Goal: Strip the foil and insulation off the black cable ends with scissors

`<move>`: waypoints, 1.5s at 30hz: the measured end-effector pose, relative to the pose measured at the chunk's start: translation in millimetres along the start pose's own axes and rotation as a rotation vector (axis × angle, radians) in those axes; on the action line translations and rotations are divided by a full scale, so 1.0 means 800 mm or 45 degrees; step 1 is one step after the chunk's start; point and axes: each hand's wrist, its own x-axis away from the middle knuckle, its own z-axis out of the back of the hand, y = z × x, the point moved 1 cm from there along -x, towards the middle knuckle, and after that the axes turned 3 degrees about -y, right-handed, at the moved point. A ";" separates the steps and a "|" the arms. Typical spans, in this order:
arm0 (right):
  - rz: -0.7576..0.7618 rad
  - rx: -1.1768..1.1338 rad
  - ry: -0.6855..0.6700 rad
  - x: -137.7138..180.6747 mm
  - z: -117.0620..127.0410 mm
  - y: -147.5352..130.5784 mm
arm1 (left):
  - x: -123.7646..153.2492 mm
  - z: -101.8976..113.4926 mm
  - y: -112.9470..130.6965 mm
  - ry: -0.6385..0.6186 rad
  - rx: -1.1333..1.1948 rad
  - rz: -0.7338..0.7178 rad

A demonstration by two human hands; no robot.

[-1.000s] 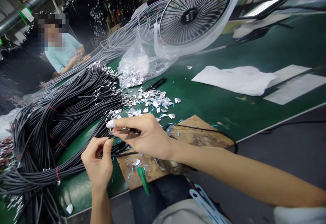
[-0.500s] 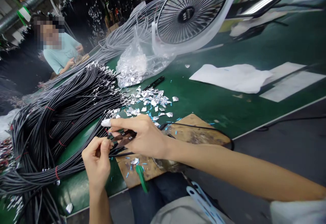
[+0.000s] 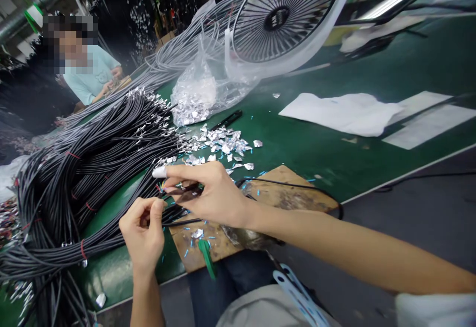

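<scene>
My left hand (image 3: pixel 143 228) is closed in a pinch around the end of a black cable (image 3: pixel 161 194). Thin coloured wires (image 3: pixel 160 186) fan out from that end. Dark-bladed snips (image 3: pixel 189 194) sit in my right hand (image 3: pixel 221 193), partly covered by its fingers. White tape or a cover wraps one of its fingertips, which reaches out over the wires. Both hands almost meet above the near edge of the wooden board (image 3: pixel 293 190). Large bundles of black cables (image 3: pixel 74 183) with pale stripped ends lie left of my hands.
Foil scraps (image 3: pixel 226 143) and blue bits litter the green table (image 3: pixel 267 133). Behind them are a dark-handled tool (image 3: pixel 226 120), a clear plastic bag (image 3: pixel 193 94) and a fan (image 3: pixel 277 19). White sheets (image 3: pixel 342 113) lie to the right. A co-worker (image 3: pixel 89 74) sits at the far left.
The snips' blades have turned and drawn back slightly from my left fingertips. The coloured wires now show more clearly, and my right fingers are nearer to them. My left hand has barely moved.
</scene>
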 end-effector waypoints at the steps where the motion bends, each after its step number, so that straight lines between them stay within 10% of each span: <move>1: 0.099 0.090 -0.013 0.001 0.001 0.001 | 0.000 -0.001 0.000 -0.012 0.016 0.024; 8: 0.372 0.416 -0.155 0.007 0.000 0.010 | -0.004 -0.005 0.006 0.088 0.099 0.219; 16: 0.063 0.197 0.345 -0.010 0.015 0.003 | -0.011 -0.001 -0.008 -0.252 -0.234 0.300; 22: -0.087 0.205 0.147 -0.013 0.014 0.004 | -0.018 -0.007 -0.030 -0.273 -0.734 0.054; 35: -0.143 0.348 -0.091 -0.011 0.012 0.006 | -0.020 -0.021 -0.032 -0.346 -0.786 -0.132; 45: -0.047 0.361 -0.007 -0.045 0.029 -0.015 | -0.011 -0.002 -0.012 0.254 -0.130 -0.188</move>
